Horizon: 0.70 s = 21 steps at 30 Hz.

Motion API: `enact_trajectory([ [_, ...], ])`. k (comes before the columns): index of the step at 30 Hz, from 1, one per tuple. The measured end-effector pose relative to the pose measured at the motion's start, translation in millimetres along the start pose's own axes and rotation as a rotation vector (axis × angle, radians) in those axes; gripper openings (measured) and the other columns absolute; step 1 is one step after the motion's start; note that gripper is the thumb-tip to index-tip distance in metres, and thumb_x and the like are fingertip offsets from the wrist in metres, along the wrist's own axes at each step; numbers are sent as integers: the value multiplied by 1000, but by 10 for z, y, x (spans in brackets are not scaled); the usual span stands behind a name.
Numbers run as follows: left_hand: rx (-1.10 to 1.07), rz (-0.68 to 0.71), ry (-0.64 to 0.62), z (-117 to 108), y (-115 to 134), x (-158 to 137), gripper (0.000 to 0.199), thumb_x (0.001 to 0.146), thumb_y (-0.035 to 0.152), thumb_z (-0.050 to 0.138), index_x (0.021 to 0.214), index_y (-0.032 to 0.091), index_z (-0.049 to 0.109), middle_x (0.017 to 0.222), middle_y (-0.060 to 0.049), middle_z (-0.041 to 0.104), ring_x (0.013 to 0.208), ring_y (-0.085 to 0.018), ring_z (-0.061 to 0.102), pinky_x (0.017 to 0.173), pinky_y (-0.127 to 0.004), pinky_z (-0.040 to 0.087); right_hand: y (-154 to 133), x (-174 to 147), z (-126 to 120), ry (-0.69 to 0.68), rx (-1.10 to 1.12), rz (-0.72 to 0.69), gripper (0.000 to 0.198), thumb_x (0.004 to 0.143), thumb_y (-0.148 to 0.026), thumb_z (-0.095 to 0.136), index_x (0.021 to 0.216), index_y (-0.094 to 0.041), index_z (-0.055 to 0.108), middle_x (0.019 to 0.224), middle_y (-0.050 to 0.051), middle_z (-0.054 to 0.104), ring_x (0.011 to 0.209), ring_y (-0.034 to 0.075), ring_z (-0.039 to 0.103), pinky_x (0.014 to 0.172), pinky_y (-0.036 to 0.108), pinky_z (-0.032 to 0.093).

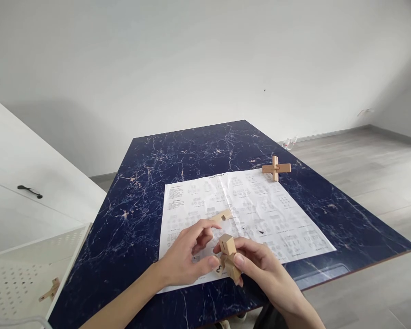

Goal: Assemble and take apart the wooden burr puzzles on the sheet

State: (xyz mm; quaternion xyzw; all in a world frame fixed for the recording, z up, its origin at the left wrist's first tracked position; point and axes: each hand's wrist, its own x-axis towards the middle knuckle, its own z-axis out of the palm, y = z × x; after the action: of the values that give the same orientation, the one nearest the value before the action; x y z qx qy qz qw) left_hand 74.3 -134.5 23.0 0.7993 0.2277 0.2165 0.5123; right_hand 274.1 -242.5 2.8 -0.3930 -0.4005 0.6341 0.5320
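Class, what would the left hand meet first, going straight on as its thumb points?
Probably the wooden pieces held in the right hand, just ahead of the left hand, though the depth between them is unclear.

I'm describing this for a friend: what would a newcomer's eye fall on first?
Probably the dark blue, white-veined table filling the middle. A printed white sheet lies on it, with a wooden cross at its far right corner. Below centre, the right hand holds a wooden object.

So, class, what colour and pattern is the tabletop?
The tabletop is dark blue with pale veins, head view.
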Motion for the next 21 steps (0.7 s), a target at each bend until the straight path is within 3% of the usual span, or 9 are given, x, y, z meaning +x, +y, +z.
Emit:
enact_trajectory([
  [4,-132,19,14,-8,61,8,67,96,80,54,133,26,66,79,2,43,68,-15,39,63,-28,36,-6,4,31,-26,-57,26,33,98,-54,74,105,-21,78,72,1,67,66,15,59,64,27,50],
  [9,-232,-83,-50,-9,61,31,46,93,65,72,106,21,77,77,-1,55,67,-14,48,65,-28,41,-3,9,68,-10,-128,48,36,98,-55,74,102,-20,75,68,-1,64,62,14,58,62,26,49],
  [15,-431,-199,37,-29,27,69,47,96,65,69,102,19,65,69,4,56,51,-8,40,53,-24,36,67,16,56,91,-74,8,43,106,-62,57,113,-21,71,67,0,65,60,15,62,65,29,53],
  [21,-611,-239,177,-48,28,106,45,103,61,62,89,18,54,73,3,59,45,-3,36,47,-21,31,112,16,43,151,-51,4,37,105,-60,61,114,-24,67,84,1,64,62,13,60,57,25,52],
])
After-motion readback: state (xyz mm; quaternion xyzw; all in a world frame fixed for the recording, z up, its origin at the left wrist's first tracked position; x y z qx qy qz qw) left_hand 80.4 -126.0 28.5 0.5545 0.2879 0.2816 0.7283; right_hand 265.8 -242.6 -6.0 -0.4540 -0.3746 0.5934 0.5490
